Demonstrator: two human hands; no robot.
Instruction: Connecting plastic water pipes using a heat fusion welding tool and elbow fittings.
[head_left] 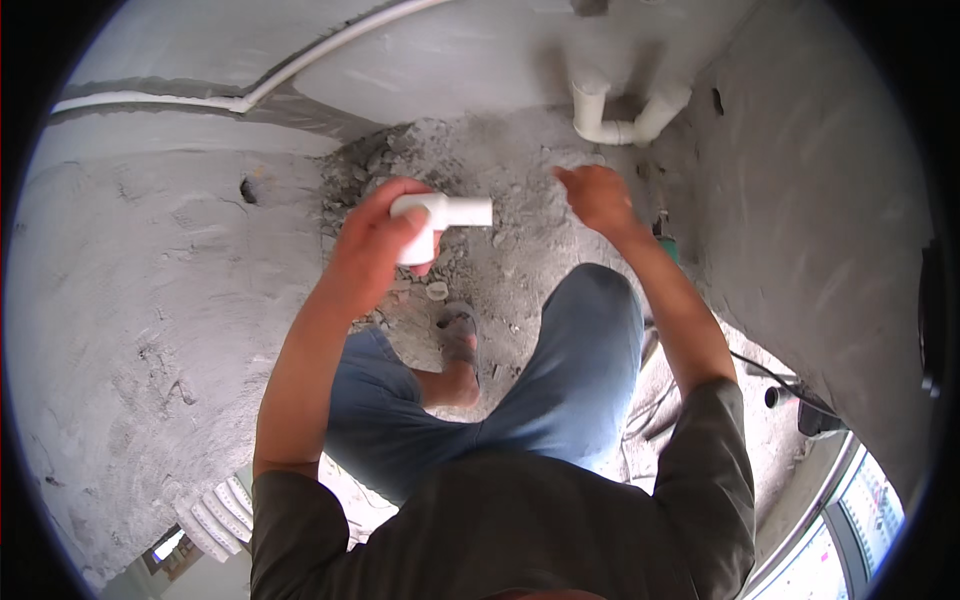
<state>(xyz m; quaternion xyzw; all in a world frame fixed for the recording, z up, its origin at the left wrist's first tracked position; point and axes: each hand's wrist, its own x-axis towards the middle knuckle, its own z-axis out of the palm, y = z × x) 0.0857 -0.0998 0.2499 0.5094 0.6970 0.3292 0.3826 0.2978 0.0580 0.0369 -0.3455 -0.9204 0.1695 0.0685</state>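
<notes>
My left hand (375, 240) is closed around a white plastic pipe elbow (416, 228). A short, narrower white pipe piece (469, 212) sticks out of the fitting toward the right. My right hand (598, 198) hangs apart from it, farther right, over the rubble-strewn floor. Its fingers are curled, with one fingertip pointing left; their inner side is hidden, so what they hold, if anything, does not show. Beyond that hand, a U-shaped white pipe (618, 131) stands at the base of the far wall, with two upright ends.
Broken rubble (385, 155) lies along the left wall. A white pipe (330, 45) runs across the far wall. Near my right forearm stands a green object (668, 248). Black cable (765, 368) and a dark tool (820, 418) lie behind on the right. Ribbed white hose (222, 515) is at lower left.
</notes>
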